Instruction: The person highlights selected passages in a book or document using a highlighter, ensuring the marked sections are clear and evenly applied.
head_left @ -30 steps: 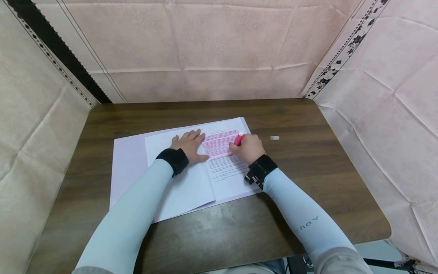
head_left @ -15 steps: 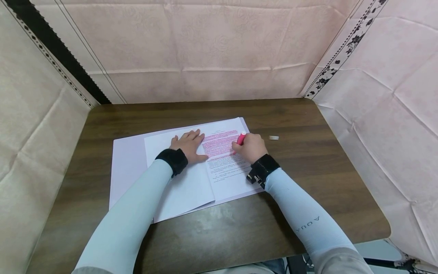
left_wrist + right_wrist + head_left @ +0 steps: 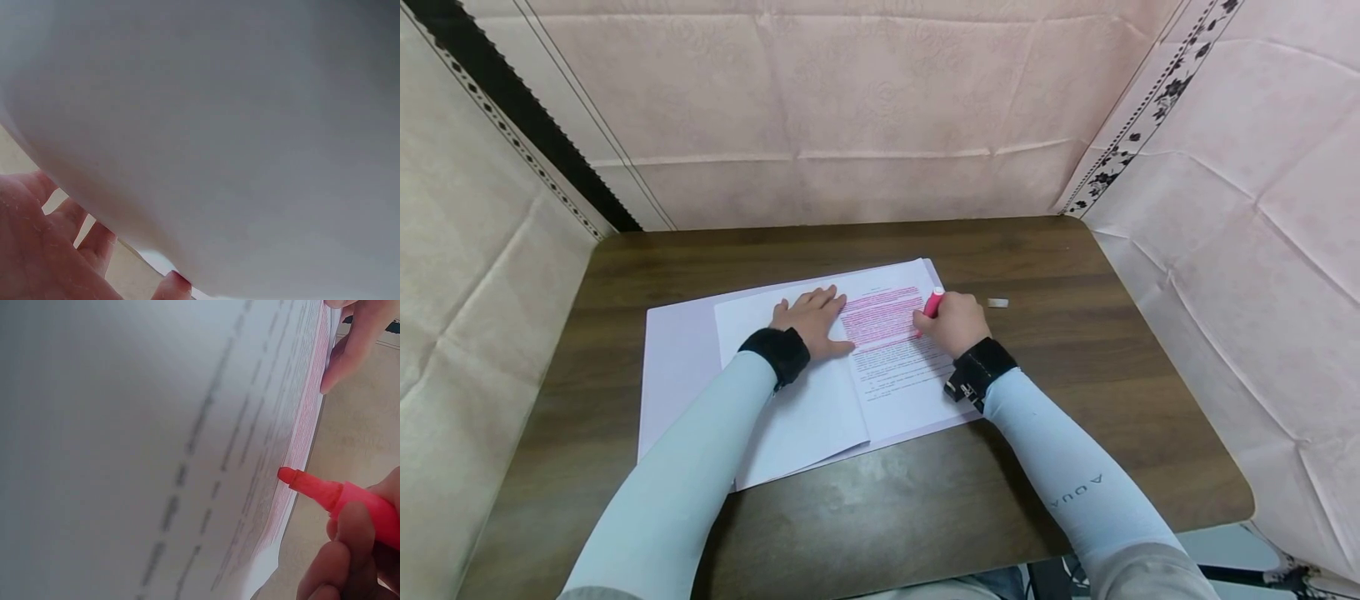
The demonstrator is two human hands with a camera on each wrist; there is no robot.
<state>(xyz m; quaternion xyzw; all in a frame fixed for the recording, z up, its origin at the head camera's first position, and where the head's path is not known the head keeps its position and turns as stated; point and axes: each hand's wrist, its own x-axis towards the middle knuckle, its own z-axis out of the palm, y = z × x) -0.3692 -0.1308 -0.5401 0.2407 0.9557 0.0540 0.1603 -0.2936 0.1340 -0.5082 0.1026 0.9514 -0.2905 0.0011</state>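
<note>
My right hand point(image 3: 961, 325) grips a pink highlighter point(image 3: 933, 303), its tip down at a line of print partway along the right-hand page point(image 3: 910, 404). In the right wrist view the highlighter point(image 3: 319, 487) shows its uncapped tip right at the paper, with thumb and fingers curled round the barrel. Upper lines of the printed text point(image 3: 883, 317) are covered in pink; the lower lines are plain black. Spread flat, my left hand point(image 3: 811, 321) rests on the blank left-hand page point(image 3: 805, 425), thumb near the fold. The left wrist view shows that hand's fingers point(image 3: 94, 244) beside blurred white paper.
The pages lie in a pale lilac folder or cover point(image 3: 673, 367) on a brown wooden table point(image 3: 880, 533). A small whitish piece point(image 3: 997, 303) sits right of my right hand. Patterned pinkish cloth point(image 3: 887, 108) hangs behind the table and at both sides.
My right hand and the highlighter have slid a little to the right along the text line, leaving pink behind. The left hand stays in place on the page.
</note>
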